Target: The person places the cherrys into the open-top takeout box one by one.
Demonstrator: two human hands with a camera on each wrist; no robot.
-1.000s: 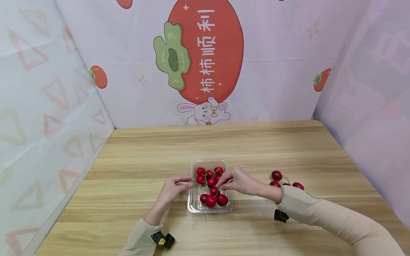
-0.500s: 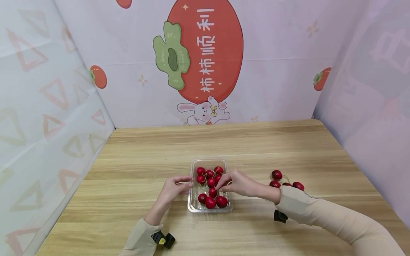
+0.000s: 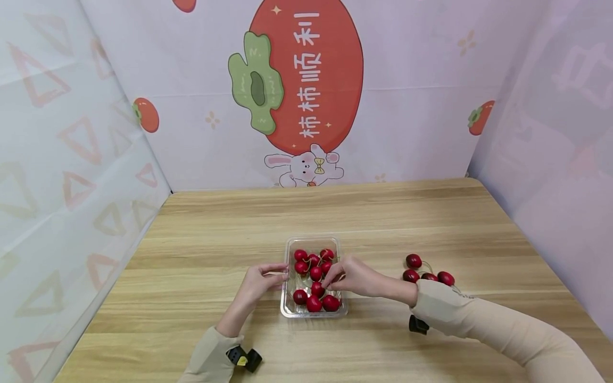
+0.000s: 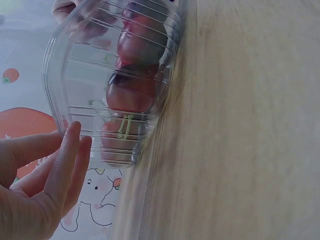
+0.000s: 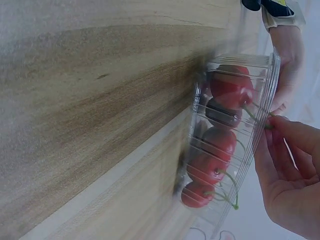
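Observation:
A clear plastic tray (image 3: pixel 313 314) stands on the table with several dark red cherries (image 3: pixel 314 304) in it, their thin green stems attached. At its right side, my right hand (image 3: pixel 356 276) reaches over the rim. Thumb and forefinger pinch the cherry stems (image 5: pixel 254 111) in the right wrist view, and the cherries hang low inside the tray. My left hand (image 3: pixel 261 282) is at the opposite side, its extended fingertips touching the tray's left wall and rim. The left wrist view shows these fingers (image 4: pixel 62 167) straight against the plastic.
Several more cherries (image 3: pixel 429 277) with stems lie on the wooden table (image 3: pixel 230 218) to the right, partly behind the right sleeve (image 3: pixel 460 308). A printed cloth backdrop (image 3: pixel 407 106) stands along the table's far edge.
My right hand has shifted slightly, and the cherries at the tray's near end have moved a little left and apart. The left hand stays in place.

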